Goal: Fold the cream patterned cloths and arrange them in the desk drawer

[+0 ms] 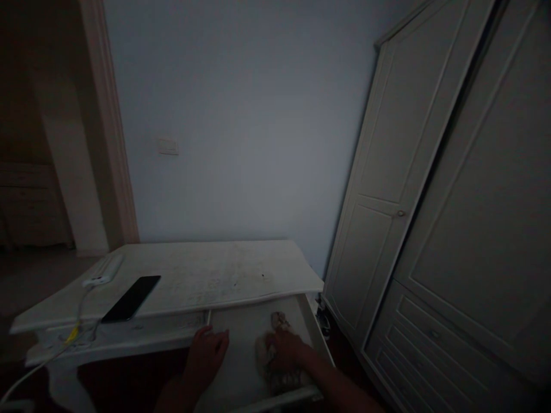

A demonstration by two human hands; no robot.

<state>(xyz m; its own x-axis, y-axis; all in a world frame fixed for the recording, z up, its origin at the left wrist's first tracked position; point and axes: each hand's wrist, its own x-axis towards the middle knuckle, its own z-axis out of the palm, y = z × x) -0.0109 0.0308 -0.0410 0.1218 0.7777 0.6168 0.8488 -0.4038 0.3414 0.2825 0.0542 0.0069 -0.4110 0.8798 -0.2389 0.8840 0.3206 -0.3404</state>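
A pulled-out drawer (pixel 241 367) juts from the front of a white table (pixel 206 267). My left hand (pixel 205 353) is at the drawer's left side, its fingers curled over the edge. Inside the drawer, toward its right side, my right hand (pixel 284 349) is closed on a pale, dark-patterned bundle (pixel 279 319) that looks like cloth. Dim light and blur hide what exactly it is. More of the patterned bundle shows beneath the hand, near the drawer's front.
A black phone (pixel 131 298) lies on the table's left part, behind it a white power strip (pixel 104 271) with a cable (pixel 80 312). White wardrobe doors (pixel 387 172) stand at right. Dark objects (pixel 322 321) sit on the floor between wardrobe and drawer. A doorway frame (pixel 114 126) is at left.
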